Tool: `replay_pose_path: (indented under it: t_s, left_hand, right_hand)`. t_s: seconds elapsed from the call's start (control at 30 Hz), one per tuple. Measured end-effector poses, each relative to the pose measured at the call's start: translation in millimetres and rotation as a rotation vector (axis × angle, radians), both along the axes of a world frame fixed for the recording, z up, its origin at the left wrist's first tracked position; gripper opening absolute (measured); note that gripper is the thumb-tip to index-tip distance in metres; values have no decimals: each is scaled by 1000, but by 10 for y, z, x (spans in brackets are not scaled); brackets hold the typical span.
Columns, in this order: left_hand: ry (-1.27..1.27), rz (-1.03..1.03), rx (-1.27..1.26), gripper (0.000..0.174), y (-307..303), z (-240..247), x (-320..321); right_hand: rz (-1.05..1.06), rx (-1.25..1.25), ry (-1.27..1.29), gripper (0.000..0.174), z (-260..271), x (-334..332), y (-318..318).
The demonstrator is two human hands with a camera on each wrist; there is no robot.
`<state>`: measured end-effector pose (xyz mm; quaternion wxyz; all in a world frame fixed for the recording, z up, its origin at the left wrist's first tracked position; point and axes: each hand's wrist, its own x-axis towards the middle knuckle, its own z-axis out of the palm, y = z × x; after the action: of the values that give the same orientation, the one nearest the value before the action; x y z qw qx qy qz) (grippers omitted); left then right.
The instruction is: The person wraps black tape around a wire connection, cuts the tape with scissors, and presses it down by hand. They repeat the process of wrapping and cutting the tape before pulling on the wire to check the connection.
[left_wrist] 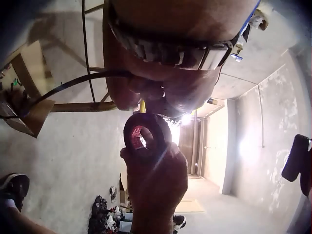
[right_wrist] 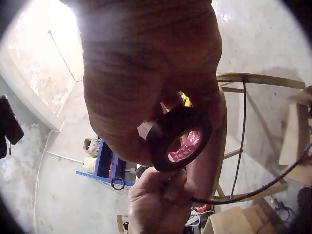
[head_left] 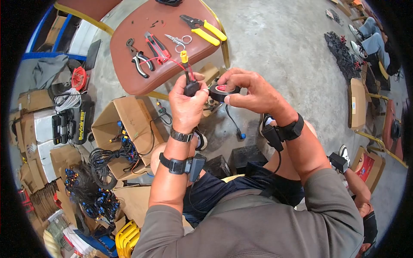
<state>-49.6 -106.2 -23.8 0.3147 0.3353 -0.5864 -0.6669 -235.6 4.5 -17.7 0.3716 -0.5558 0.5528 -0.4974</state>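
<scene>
The left hand (head_left: 186, 105) pinches a small black taped piece (head_left: 191, 89) between thumb and fingers. From its top rise red and black wires that end in a yellow connector (head_left: 184, 56). A black cable (left_wrist: 63, 87) runs out from beside this hand in the left wrist view. Close by on the right, the right hand (head_left: 254, 88) grips a roll of black electrical tape (right_wrist: 161, 141) with a red printed core. The roll's near edge is right at the left fingertips. Any tape strip between the hands is hidden.
On a brown chair seat (head_left: 122, 77) lie pliers (head_left: 140, 62), a red utility knife (head_left: 158, 48), scissors (head_left: 177, 41) and yellow-handled wire strippers (head_left: 205, 31). A cardboard box (head_left: 124, 114) with cables stands at the left. Another person's legs (head_left: 373, 38) show at far right.
</scene>
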Motion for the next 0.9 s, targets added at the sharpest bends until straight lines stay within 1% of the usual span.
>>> replay_pose_path:
  t_s: [0.2,0.33,0.4,0.5,0.6,0.63,0.7,0.73,0.8,0.83,0.9]
  left_hand:
    - [16,45,-19,34,-7,61,17]
    - [59,61,-80,35,-29,52,17]
    - [32,28,-36,36,-39,64,52]
    - [21,-31,2,36,-52,43,79]
    - [25,-62,58,34,-40,31,80]
    - [26,-65,79,34,-44,36,85]
    - [55,4,152,33,-78,45,88]
    - [71,39,189,32,-92,48,88]
    - [62,42,204,32,-107,65,94]
    - [57,43,212,32,-111,70,95]
    - [12,-16,125,33,-83,42,87]
  right_hand:
    - [40,84,-184,14,20,-7,5]
    - [47,76,-222,13,14,-1,19]
    - [55,69,-237,13,3,-5,30]
    - [16,164,-341,19,-25,-10,46]
    - [37,371,-332,21,-18,-7,33]
    - [22,380,-336,21,-24,6,30]
    - [-8,393,-340,21,-50,26,18]
    - [-31,346,-336,23,-96,27,12]
    - [-76,252,-326,30,-181,23,-5]
    - [-77,241,-330,29,-192,15,-11]
    - [-79,220,-340,28,-197,14,-25]
